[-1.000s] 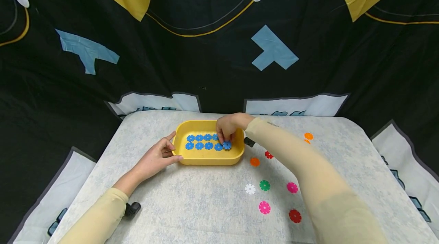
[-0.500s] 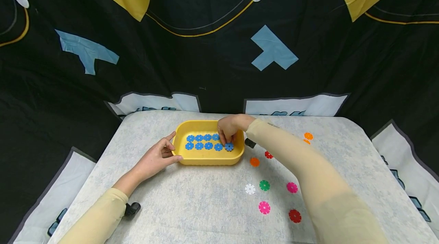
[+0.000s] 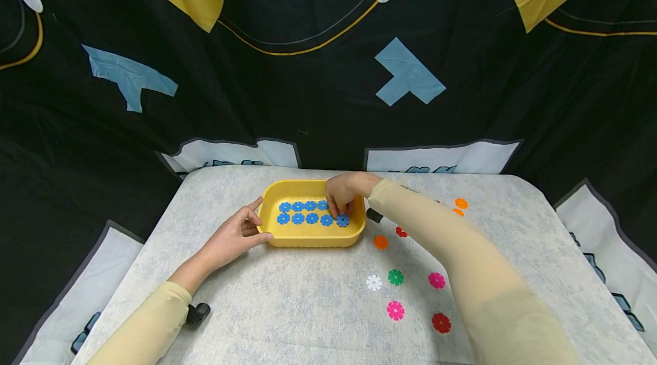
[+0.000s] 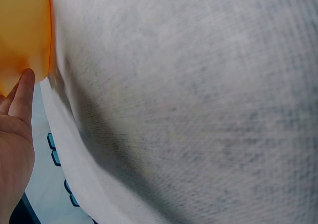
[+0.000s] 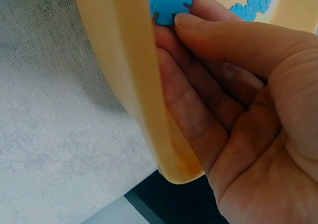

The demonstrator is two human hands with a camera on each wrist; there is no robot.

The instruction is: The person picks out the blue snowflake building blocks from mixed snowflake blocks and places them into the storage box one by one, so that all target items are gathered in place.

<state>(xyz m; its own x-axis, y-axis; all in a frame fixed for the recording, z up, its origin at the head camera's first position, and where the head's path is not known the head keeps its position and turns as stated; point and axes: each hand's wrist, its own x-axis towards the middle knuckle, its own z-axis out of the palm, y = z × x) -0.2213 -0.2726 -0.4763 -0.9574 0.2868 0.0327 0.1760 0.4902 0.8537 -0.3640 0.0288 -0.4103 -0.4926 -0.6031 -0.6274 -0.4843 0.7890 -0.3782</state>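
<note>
A shallow yellow plastic tray [image 3: 308,241] stands on the cloth-covered table, with several blue notched discs [image 3: 312,218] lying flat in two rows inside it. My left hand [image 3: 241,234] holds the tray's left end, thumb on the front rim and fingers against the side. In the left wrist view, fingers [image 4: 24,97] touch the tray wall. Over the tray's right end, my right hand [image 3: 340,193] reaches down inside. Its thumb and finger pinch a blue notched disc [image 5: 170,5] by the edge, plain in the right wrist view; my hand hides part of the back row.
Loose notched discs lie right of the tray: orange [image 3: 381,242], red [image 3: 441,323], green [image 3: 396,277], white [image 3: 374,283] and pink [image 3: 396,311]. More orange discs [image 3: 461,203] lie beyond my right sleeve. A black curtain [image 3: 308,102] hangs behind the table.
Between one second and half a second ago, my right hand shifted slightly right and the pinched blue disc moved right, away from its neighbour. Since then little differs. The left hand stays on the tray.
</note>
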